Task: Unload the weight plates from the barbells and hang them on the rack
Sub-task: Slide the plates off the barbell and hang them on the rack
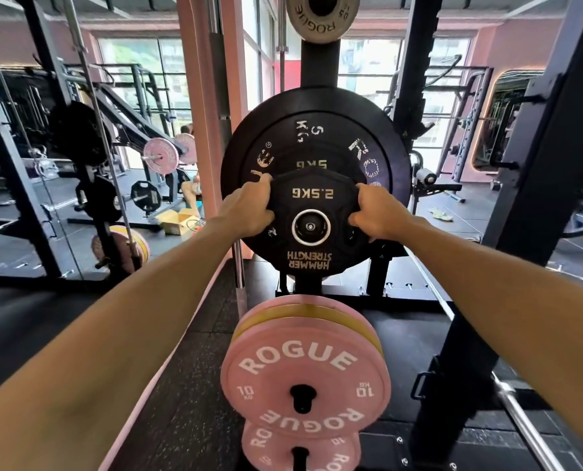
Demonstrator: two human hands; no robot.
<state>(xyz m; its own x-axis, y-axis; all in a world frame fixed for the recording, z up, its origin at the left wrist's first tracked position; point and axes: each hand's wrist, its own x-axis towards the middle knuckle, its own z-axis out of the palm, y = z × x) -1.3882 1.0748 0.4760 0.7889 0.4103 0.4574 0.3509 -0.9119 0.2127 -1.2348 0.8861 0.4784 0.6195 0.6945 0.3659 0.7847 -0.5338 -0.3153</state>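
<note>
A small black 2.5 kg plate (312,195) sits on a rack peg (310,227), in front of a black 5 kg plate (312,163) and a larger black plate (393,164). My left hand (249,207) grips its left edge and my right hand (375,212) grips its right edge. Below hang pink Rogue 10 kg plates (303,368) on a lower peg, with another pink plate (300,447) under them. A small grey Rogue plate (314,18) hangs on the top peg.
The black rack upright (535,185) stands at right, and a steel barbell (528,413) runs along the lower right. A pink pillar (195,96) is at left. Other racks, pink plates (161,155) and a seated person (190,188) are in the left background.
</note>
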